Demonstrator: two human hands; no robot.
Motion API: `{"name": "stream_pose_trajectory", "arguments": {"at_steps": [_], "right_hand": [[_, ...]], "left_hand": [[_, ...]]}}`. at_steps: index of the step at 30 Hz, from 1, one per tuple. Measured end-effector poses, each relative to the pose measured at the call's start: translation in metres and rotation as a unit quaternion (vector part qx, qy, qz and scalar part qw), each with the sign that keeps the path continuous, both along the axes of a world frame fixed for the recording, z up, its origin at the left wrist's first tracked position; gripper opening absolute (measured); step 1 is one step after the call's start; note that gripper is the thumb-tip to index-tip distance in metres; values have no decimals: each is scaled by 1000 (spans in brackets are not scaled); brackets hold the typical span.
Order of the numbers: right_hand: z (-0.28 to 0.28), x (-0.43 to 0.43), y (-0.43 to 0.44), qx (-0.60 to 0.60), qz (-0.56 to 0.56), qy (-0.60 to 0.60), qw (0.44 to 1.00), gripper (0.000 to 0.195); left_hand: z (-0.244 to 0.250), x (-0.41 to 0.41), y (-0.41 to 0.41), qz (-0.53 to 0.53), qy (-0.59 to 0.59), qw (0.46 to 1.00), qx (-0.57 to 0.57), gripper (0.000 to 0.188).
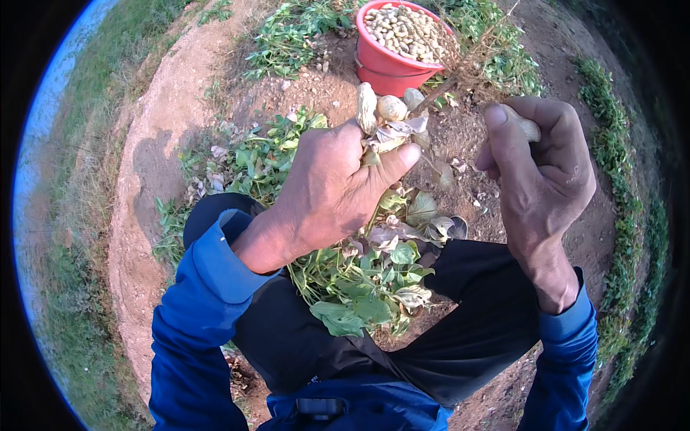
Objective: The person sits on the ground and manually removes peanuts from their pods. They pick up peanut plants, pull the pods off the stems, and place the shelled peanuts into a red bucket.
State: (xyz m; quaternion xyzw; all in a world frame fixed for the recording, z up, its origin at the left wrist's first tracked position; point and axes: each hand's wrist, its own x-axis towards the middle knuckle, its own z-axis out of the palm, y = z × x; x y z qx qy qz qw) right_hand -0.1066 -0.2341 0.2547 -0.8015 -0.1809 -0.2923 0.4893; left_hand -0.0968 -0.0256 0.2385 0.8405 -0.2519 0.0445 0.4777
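My left hand (334, 186) is closed around the stems of an uprooted peanut plant. Its leafy part (372, 285) hangs between my knees, while several peanut pods (392, 108) and dry leaves stick out above my fist. The plant's thin roots (474, 67) reach up and to the right. To the right, my right hand (539, 156) grips a peanut pod (524, 125) between thumb and curled fingers, apart from the plant. Beyond both hands stands a red plastic bucket (385, 78), filled high with peanut pods (407, 33).
Peanut plants with green leaves (253, 161) lie on the soil left of my left hand. Other plants (291, 37) lie on both sides of the bucket. Rows of green plants (620, 178) line the right side, and grass (81, 301) borders the bare soil at left.
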Motion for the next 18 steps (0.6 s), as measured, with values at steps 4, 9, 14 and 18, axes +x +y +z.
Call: {"name": "stream_pose_trajectory", "arguments": {"at_steps": [4,9,14,18], "right_hand": [[-6,-7,-4,31,22,44,998,13],[-3,-18,5,-74,167,65,981,17],[-6,-17,19,-90,145,79,982,28],[-8,-10,17,-132,124,163,970,49]], "left_hand": [[-15,3,12,28,-87,995,31,29],[-23,5,15,53,-68,991,100,29],[-27,9,9,17,-206,968,142,30],[-32,5,-2,5,-202,966,164,28]]}}
